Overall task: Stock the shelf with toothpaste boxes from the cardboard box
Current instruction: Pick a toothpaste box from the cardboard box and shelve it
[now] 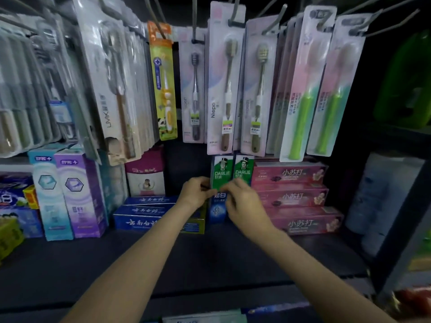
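Green-and-blue toothpaste box (220,183) stands upright at frame centre on the shelf (163,257), long axis vertical, logo end up, beside a second green box (243,170). Your left hand (194,193) and right hand (242,201) both pinch its sides.

The toothpaste boxes (221,173) are glossy printed cardboard, as are the pink cartons (291,176). Toothbrush packs (224,89) hang in shiny clear plastic over card backing. The shelf (186,257) looks dark, matt, smooth.
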Available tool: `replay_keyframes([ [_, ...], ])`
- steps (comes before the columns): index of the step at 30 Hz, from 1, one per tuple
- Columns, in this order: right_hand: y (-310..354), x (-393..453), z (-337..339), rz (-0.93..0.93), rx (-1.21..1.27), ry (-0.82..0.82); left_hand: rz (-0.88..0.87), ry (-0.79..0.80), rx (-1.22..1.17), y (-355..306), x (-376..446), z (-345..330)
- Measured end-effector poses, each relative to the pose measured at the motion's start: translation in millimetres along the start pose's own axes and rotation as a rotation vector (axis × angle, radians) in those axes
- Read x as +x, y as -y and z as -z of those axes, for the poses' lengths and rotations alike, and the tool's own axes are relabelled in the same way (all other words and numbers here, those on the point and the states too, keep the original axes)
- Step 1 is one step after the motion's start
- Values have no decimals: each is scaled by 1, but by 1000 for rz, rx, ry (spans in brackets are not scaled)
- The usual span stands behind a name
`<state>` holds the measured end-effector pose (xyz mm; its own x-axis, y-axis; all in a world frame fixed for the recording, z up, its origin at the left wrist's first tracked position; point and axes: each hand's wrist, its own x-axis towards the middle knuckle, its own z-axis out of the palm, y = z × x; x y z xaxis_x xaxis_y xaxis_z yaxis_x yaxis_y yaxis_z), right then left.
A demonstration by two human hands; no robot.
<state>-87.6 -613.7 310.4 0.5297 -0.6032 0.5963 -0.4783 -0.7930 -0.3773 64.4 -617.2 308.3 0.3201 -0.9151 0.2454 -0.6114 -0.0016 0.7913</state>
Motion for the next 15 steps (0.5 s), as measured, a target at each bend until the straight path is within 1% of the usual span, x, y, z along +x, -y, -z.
replay_keyframes([
  [1, -4, -2, -12, -25, -26, 112, 7, -14, 5, 0, 7, -4],
  [3, -11, 0, -32, -67, -49, 243, 13, -51, 22, 2, 21, -11],
  [8, -19, 25, -59, -199, -53, 398, 73, -113, 89, 2, 48, -19],
  [10, -20, 34, -66, -238, -60, 424, 82, -150, 132, 4, 55, -19],
  [12, -24, 40, -75, -272, -70, 444, 99, -137, 159, 9, 58, -22],
  [15, -31, 43, -92, -324, -87, 466, 121, -87, 128, 15, 57, -25],
])
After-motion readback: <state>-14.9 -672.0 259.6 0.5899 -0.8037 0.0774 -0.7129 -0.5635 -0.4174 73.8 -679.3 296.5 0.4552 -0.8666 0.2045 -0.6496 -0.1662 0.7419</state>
